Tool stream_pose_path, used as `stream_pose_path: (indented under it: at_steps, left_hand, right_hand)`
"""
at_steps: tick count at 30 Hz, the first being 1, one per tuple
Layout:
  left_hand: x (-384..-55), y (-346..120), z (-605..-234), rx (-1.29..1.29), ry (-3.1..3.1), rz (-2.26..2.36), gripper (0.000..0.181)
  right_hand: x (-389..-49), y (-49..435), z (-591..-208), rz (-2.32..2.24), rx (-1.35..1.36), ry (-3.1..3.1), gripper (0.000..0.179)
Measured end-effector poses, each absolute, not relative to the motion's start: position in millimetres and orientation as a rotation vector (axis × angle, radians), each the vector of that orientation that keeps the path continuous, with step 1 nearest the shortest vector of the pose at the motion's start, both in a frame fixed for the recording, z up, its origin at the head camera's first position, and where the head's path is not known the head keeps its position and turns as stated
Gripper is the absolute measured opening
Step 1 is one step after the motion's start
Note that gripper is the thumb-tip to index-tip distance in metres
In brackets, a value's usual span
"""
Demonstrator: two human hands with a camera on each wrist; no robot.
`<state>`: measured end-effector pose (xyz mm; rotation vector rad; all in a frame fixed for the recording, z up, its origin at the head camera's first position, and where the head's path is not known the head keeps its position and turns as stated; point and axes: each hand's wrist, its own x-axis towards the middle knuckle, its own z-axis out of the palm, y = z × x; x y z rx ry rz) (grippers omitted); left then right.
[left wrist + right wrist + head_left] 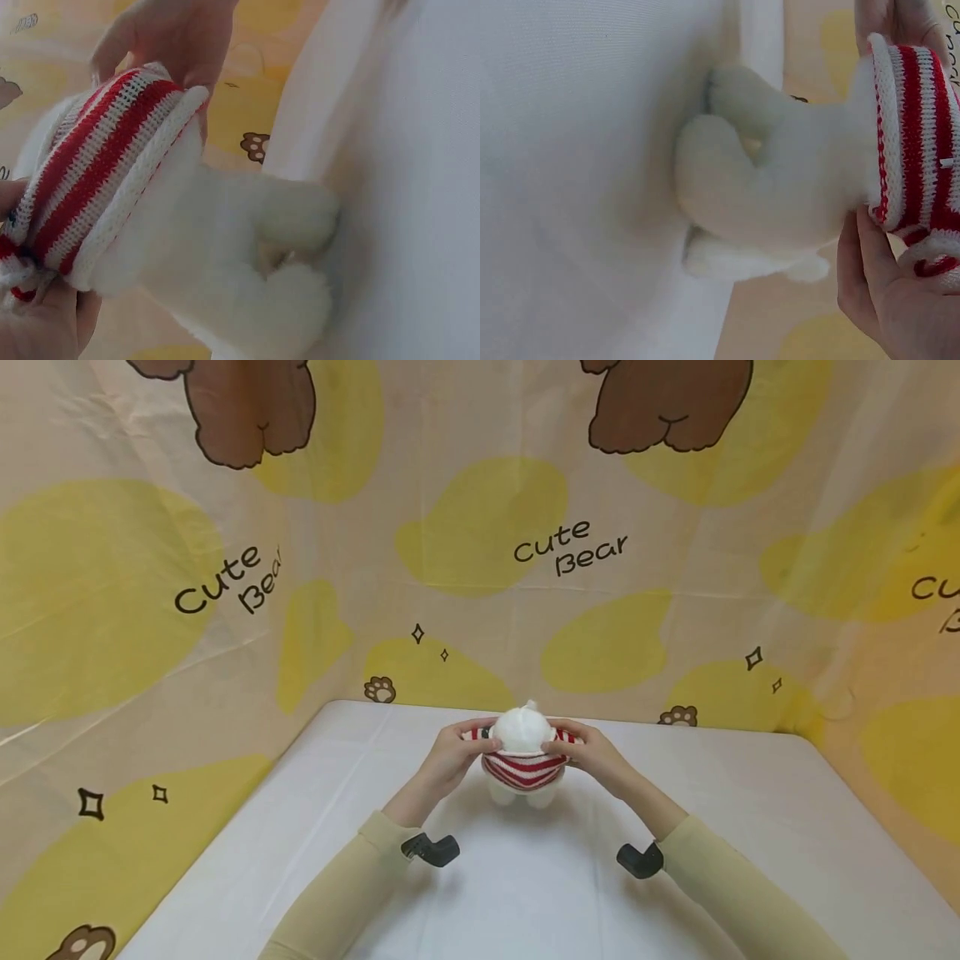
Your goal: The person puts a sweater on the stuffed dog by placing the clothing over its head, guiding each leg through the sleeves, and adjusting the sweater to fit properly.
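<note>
Both arms of a fluffy white plush toy (522, 727) in a red-and-white striped knitted sweater (523, 770) are gripped. The bare left hand (447, 760) clamps one side between thumb and curled fingers; the bare right hand (602, 760) clamps the other likewise, the hands apart with the toy between them. It is upright, feet down at the smooth white table (525, 885), toward its far edge.

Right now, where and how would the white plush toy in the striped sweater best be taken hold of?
Probably by both sides of the striped sweater, just under the sleeves, one hand from left, one from right. The plush toy is upright, legs pointing down, sleeves out sideways, so its flanks are reachable. The left hand and right hand hold it around the sleeves.
</note>
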<state>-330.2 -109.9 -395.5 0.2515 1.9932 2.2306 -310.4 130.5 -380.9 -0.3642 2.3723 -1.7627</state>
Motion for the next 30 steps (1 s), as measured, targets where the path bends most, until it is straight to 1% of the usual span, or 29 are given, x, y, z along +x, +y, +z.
stream_pose_path:
  at_steps: [3, 6, 10, 12, 14, 16, 21, 30]
  left_hand:
    - [-329, -113, -393, 0.336, 2.161, 2.112, 0.047]
    - [-324, -114, -384, 0.484, 2.455, 1.900, 0.050]
    - [-318, -112, -366, 0.803, 2.828, 1.567, 0.058]
    - [-316, -110, -358, 0.961, 2.920, 1.420, 0.059]
    - [-317, -107, -352, 1.047, 2.929, 1.324, 0.059]
    - [-319, -105, -349, 1.030, 2.878, 1.282, 0.059]
    - [-326, -103, -347, 0.874, 2.795, 1.229, 0.060]
    - [-337, -101, -352, 0.867, 2.745, 1.274, 0.053]
  right_hand:
    - [-311, 131, -384, -1.780, -0.359, 2.365, 0.056]
    - [-311, 132, -385, -1.788, -0.356, 2.366, 0.055]
    - [-312, 132, -382, -1.757, -0.354, 2.398, 0.056]
    - [-312, 131, -381, -1.737, -0.359, 2.427, 0.056]
    - [-311, 129, -379, -1.720, -0.360, 2.454, 0.056]
    - [-310, 129, -378, -1.706, -0.355, 2.475, 0.056]
    - [-309, 127, -377, -1.688, -0.342, 2.490, 0.056]
    - [-312, 125, -382, -1.720, -0.345, 2.516, 0.053]
